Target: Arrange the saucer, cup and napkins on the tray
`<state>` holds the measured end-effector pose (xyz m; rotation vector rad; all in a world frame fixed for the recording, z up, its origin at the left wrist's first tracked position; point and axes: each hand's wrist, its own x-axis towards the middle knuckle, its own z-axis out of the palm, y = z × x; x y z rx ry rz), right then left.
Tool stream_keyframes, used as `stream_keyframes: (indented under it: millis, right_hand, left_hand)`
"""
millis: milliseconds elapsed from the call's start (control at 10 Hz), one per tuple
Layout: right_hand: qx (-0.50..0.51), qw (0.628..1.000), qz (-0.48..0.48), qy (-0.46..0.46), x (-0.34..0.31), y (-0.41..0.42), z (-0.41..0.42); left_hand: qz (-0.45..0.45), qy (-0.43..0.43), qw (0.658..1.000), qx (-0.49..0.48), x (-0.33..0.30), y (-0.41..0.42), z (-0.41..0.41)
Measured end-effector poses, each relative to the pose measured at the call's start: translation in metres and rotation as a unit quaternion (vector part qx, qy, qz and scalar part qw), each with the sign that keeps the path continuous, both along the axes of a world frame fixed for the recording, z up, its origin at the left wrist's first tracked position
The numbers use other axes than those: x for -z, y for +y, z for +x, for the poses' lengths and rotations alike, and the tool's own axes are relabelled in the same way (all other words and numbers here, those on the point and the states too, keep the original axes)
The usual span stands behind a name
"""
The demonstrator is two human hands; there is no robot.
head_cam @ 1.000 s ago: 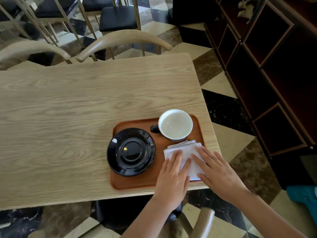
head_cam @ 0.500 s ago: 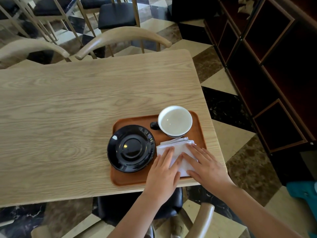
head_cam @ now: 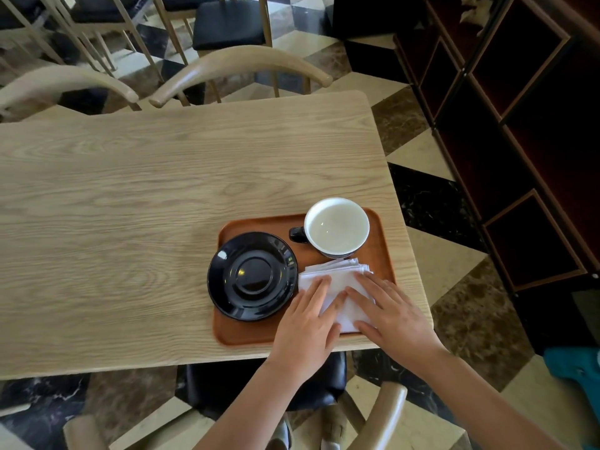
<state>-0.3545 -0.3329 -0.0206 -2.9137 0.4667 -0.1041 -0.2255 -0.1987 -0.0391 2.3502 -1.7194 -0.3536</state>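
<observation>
A brown tray (head_cam: 246, 334) lies at the near right corner of the wooden table (head_cam: 130, 222). A black saucer (head_cam: 251, 276) rests on the tray's left half, overhanging its left rim slightly. A cup (head_cam: 337, 227), white inside with a black handle pointing left, stands at the tray's far right. Folded white napkins (head_cam: 337, 274) lie in front of the cup, touching the saucer's right edge. My left hand (head_cam: 308, 326) and my right hand (head_cam: 393, 315) both press flat on the napkins with fingers spread, covering their near part.
Two curved wooden chair backs (head_cam: 240, 68) stand along the table's far edge, with more chairs behind. A dark shelf unit (head_cam: 519, 141) runs along the right. Another chair (head_cam: 380, 423) sits below the table's near edge, beside something teal (head_cam: 578, 368) on the floor.
Both hands slid the napkins leftward on the tray, from near its right rim to against the saucer. Saucer and cup stayed where they were.
</observation>
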Motion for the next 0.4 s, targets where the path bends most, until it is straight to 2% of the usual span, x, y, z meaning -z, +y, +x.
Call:
stream_keyframes:
  millis: [100, 200, 300, 400]
  right_hand:
    - [0.004, 1.000, 0.013, 0.000, 0.003, -0.001, -0.001]
    - [0.012, 0.999, 0.028, 0.029, -0.004, 0.000, 0.000]
    - [0.003, 0.995, 0.014, 0.103, -0.019, -0.001, 0.008]
    - [0.029, 0.985, 0.046, 0.166, -0.047, -0.004, 0.020]
  left_hand:
    - [-0.005, 0.006, 1.000, 0.004, 0.000, 0.000, 0.000]
    - [0.027, 0.018, 0.999, 0.001, -0.005, 0.000, 0.000]
    - [0.077, 0.023, 0.997, 0.003, -0.019, -0.006, 0.001]
    - [0.096, 0.034, 0.995, 0.001, -0.050, -0.014, 0.006]
